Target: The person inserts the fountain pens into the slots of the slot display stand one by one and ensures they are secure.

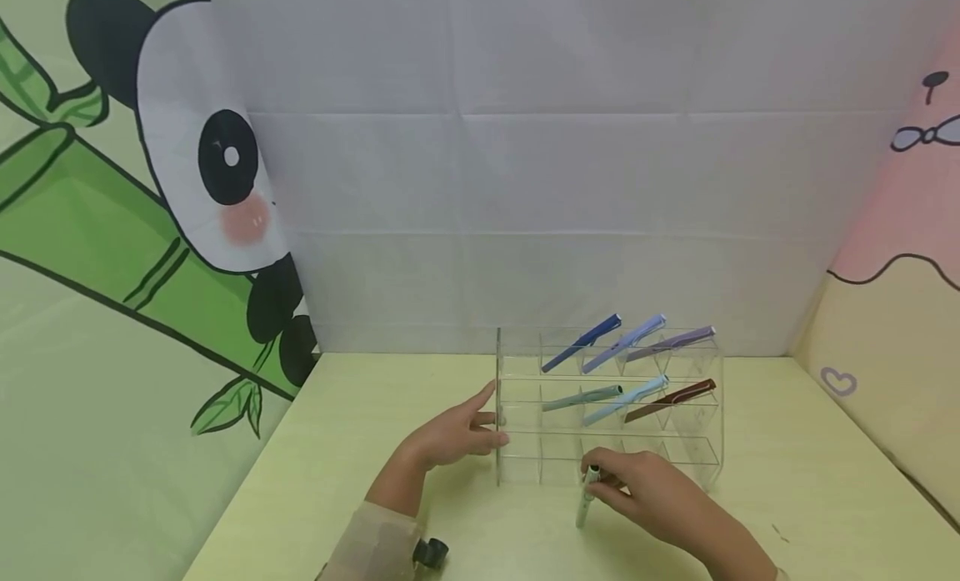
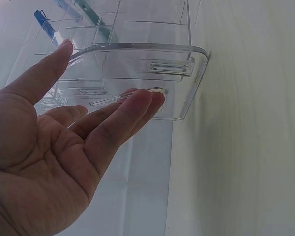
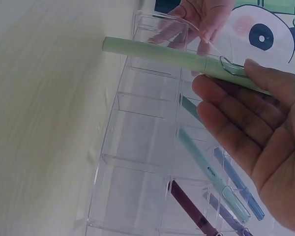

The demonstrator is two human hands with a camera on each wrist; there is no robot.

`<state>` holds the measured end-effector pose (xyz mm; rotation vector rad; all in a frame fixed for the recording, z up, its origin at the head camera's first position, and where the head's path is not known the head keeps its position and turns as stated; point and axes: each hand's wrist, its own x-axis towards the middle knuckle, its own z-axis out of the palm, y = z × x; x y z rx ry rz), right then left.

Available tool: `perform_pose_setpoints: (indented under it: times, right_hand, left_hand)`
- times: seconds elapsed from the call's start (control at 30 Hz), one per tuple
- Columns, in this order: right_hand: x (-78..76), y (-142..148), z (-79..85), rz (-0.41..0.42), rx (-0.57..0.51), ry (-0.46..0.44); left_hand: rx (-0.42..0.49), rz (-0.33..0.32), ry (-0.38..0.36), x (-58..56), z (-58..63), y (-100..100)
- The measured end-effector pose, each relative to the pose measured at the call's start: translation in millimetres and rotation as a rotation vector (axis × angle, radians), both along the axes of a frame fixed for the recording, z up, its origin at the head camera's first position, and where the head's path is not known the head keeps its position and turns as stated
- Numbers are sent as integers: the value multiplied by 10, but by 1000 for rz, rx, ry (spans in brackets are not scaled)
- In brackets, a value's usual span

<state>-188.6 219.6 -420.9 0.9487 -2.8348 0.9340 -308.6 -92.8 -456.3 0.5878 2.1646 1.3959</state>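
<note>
A clear acrylic pen rack [image 1: 525, 434] with tiered compartments stands on the table. My right hand [image 1: 651, 489] pinches a light green pen [image 3: 157, 55] by its clip end, in front of the rack's lowest tier. The pen's other end points down towards the table in the head view. My left hand [image 1: 453, 431] rests against the rack's left side, its fingers [image 2: 120, 115] fairly straight. On the top tier lean a dark blue pen [image 1: 581, 344], a periwinkle pen [image 1: 624, 344] and a purple pen [image 1: 671, 344]. The middle tier holds a grey-green pen [image 1: 582, 398], a light blue pen [image 1: 626, 400] and a brown pen [image 1: 670, 401].
The pale yellow table [image 1: 810, 481] runs on both sides of the rack. A white cloth backdrop [image 1: 570, 172] hangs behind it. Panda and bamboo curtain [image 1: 172, 147] is at left, a pink and cream one [image 1: 907, 222] at right. A black device [image 1: 431, 553] sits by my left sleeve.
</note>
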Motion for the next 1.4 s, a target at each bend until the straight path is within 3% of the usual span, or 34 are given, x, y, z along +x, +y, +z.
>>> perform_pose_setpoints:
  times: [0.2,0.4,0.7,0.83,1.0,1.2,1.3,1.4]
  right_hand:
    - [-36,-11,-44,1,-21,-73]
    - [-86,-64,-128,11,-127,-135]
    - [-118,-138,-255,-47,-196,-88]
    - [-150,-101,-289,-93,-329,-45]
    - [-210,25,-273,-164,-589,62]
    - [-277,178,-207,-115,-907,181]
    - [-298,214,-205,-107,-961,187]
    - [-307,231,-233,-138,-900,140]
  left_hand:
    - [4,7,-2,2,-20,-9]
    - [-3,2,0,2,-18,-10]
    - [-14,2,-1,5,8,0]
    - [-11,1,-1,-3,4,3]
    - [-9,0,-1,-9,3,10]
    - [-13,1,0,-11,-3,8]
    - [-5,0,-4,-9,-7,7]
    - [1,0,-6,0,-6,6]
